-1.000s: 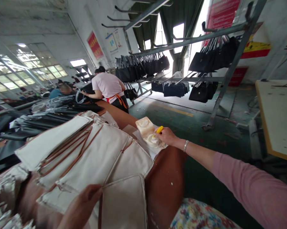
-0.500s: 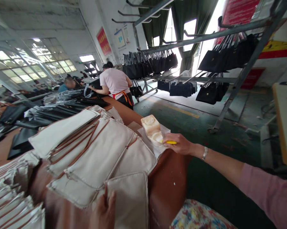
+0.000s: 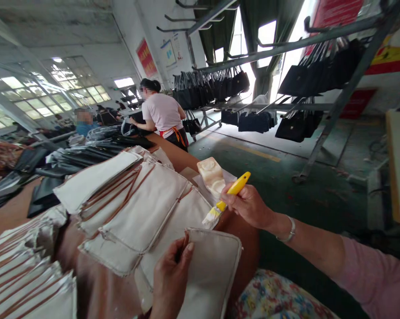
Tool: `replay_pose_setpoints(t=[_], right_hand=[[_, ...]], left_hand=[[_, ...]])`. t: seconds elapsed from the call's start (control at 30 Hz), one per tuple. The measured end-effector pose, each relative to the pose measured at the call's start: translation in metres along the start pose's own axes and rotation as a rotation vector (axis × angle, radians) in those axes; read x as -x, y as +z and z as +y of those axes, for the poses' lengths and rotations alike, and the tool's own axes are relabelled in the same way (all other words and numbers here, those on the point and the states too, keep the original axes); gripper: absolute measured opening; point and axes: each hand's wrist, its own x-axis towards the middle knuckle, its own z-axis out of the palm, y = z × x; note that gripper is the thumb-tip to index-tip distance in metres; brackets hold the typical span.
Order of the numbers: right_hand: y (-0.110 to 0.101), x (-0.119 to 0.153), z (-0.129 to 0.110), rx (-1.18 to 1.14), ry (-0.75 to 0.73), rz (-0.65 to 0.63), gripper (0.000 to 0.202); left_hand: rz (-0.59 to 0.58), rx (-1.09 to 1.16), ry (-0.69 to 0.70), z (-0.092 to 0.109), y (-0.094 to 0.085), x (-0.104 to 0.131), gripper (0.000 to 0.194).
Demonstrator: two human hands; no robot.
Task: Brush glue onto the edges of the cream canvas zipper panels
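Up comes the yellow-handled brush with whitish-coated bristles [image 3: 221,206]: half a second ago it was held at the pale, seemingly plastic container [image 3: 209,169], and now it is angled over the cream panels, near the held one. The bristles appear loaded, so the coating step seems to be at hand. The handle is pinched in the grip of the right hand [image 3: 251,206]. In the left hand [image 3: 171,270], thumb and fingers are pressed on the brown strip at the near corner of the cream rectangular fabric-like panel [image 3: 213,270], now tilted further over, above the brown, shiny tabletop [image 3: 95,270]. The count: one brush, one container, one panel held; the layered cream panels beyond cannot be counted surely.
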Motion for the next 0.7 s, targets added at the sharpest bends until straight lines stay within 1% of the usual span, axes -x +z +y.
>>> replay_pose_setpoints(t=[0.07,0.17,0.27,0.37,0.47,0.53,0.6,0.7], right_hand=[[0.012,0.001,-0.010,-0.053,0.016,-0.039,0.022],[0.021,-0.004,-0.012,-0.060,0.000,-0.078,0.018],[0.020,-0.009,-0.011,-0.070,-0.015,-0.045,0.017],[0.014,-0.009,-0.015,-0.089,-0.025,-0.002,0.018],[0.012,-0.004,-0.018,-0.048,-0.010,-0.059,0.017],[0.013,-0.003,-0.016,0.013,-0.013,-0.082,0.019],[0.012,-0.005,-0.012,0.064,-0.039,-0.043,0.022],[0.006,-0.011,-0.006,0.078,-0.080,0.087,0.023]], left_hand=[[-0.052,0.033,0.038,0.006,0.002,0.004,0.043],[-0.112,0.037,0.118,0.012,0.004,0.009,0.036],[-0.152,0.037,0.184,0.012,0.006,0.012,0.030],[-0.166,0.045,0.206,0.010,0.009,0.012,0.027],[-0.196,0.060,0.199,0.013,0.015,0.011,0.027],[-0.212,0.051,0.215,0.017,0.018,0.012,0.027],[-0.198,0.036,0.250,0.022,0.022,0.015,0.027],[-0.150,0.047,0.310,0.028,0.027,0.020,0.024]])
